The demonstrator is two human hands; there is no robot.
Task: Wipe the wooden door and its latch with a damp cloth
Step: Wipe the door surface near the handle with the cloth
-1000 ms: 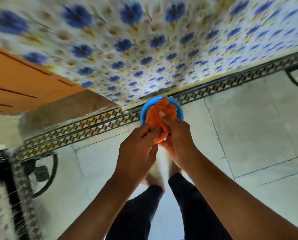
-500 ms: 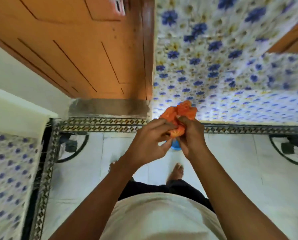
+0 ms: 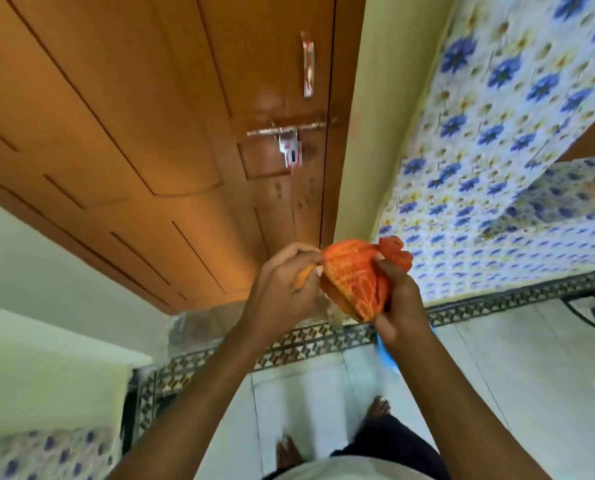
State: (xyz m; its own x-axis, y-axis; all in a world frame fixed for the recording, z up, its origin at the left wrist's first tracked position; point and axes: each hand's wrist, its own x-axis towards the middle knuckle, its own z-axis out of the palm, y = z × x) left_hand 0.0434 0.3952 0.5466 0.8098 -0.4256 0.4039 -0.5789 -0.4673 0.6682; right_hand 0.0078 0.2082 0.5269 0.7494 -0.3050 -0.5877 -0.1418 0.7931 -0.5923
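A bunched orange cloth (image 3: 356, 277) sits between both my hands at mid-frame. My left hand (image 3: 282, 289) pinches its left edge, and my right hand (image 3: 398, 299) grips its right side from below. The wooden door (image 3: 143, 126) fills the upper left, orange-brown with grooved panels. Its metal latch (image 3: 289, 133), a sliding bolt with a white-and-red hasp hanging from it, lies well above the cloth near the door's right edge. A metal handle (image 3: 308, 64) is fixed higher up. Neither hand touches the door.
A blue basin (image 3: 386, 355) on the floor shows partly behind my right forearm. Blue-flowered wall tiles (image 3: 497, 150) stand to the right of the pale green door frame (image 3: 375, 116). A patterned border (image 3: 306, 344) runs along the white floor tiles, where my bare feet stand.
The view has swung up from the basin on the floor to the door and latch. Both hands have lifted the cloth from above the basin to in front of the door's lower edge.
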